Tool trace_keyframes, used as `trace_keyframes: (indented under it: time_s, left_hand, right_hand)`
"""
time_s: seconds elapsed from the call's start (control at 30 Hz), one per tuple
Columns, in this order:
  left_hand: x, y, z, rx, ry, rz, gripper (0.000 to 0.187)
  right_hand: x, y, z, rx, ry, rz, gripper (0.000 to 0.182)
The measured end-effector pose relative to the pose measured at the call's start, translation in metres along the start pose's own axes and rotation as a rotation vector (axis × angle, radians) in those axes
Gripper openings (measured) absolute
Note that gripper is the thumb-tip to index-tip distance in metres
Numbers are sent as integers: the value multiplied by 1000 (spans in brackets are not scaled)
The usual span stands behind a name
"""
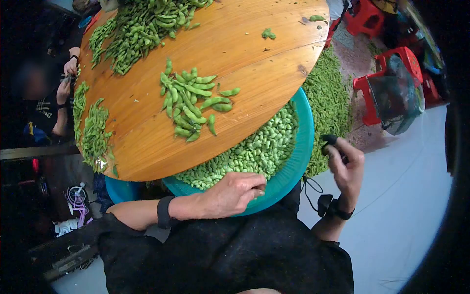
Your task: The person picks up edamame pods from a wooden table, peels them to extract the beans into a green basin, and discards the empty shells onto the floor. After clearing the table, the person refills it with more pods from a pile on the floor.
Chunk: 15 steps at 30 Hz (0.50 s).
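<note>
My left hand (235,194) is over the near rim of a teal basin (304,142), its fingers closed together. The fingers hide what they hold, if anything. Shelled green beans (264,144) fill the basin, which sits partly under the table edge. Out to the right of the basin, my right hand (347,169) is raised with fingers curled in and black covers on its fingertips. A small dark shape shows at those fingertips. A loose pile of green bean pods (188,100) lies on the table in front of the basin.
The round wooden table (245,59) also bears a big heap of pods (147,32) and smaller piles at its left edge. Pods cover the floor (330,108) at right, near red stools (406,63). Another person's hands (66,81) work at the far left.
</note>
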<state>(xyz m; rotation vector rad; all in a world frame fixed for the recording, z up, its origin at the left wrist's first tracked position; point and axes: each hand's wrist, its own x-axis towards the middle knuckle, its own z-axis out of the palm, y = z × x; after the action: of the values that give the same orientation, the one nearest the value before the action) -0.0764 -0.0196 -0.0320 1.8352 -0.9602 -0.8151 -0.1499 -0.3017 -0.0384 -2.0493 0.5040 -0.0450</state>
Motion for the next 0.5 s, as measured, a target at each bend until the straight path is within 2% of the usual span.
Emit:
trace_keyframes:
  time_s: [0.03,0.1,0.17,0.2,0.27,0.3,0.37,0.4,0.47,0.5]
  left_hand:
    - [-2,6,-1,-77,-5,-11,9]
    - [-3,15,-2,-94,26,8,5]
    - [-1,23,-2,-329,24,-244,7]
    - [0,23,0,-330,27,-242,7]
    - [2,22,5,-556,41,-379,13]
    - [3,23,6,-557,43,-379,13]
    - [5,23,8,-554,152,-189,19]
    - [3,22,9,-555,152,-188,19]
    - [-5,10,13,-161,109,60,23]
    - [-8,0,11,-164,111,59,23]
  right_hand:
    - [-5,-14,0,64,-139,-3,28]
    - [-7,-20,15,145,-319,-319,22]
    - [-13,-33,30,209,-442,-392,31]
    - [-16,-36,37,193,-499,-405,37]
    - [-20,-38,50,162,-446,-428,35]
    - [-21,-40,52,122,-414,-413,33]
    - [-21,-41,51,100,-359,-422,30]
    - [-21,-40,49,79,-301,-429,27]
    - [-16,-30,38,51,-244,-428,24]
    - [-13,-23,30,27,-188,-428,21]
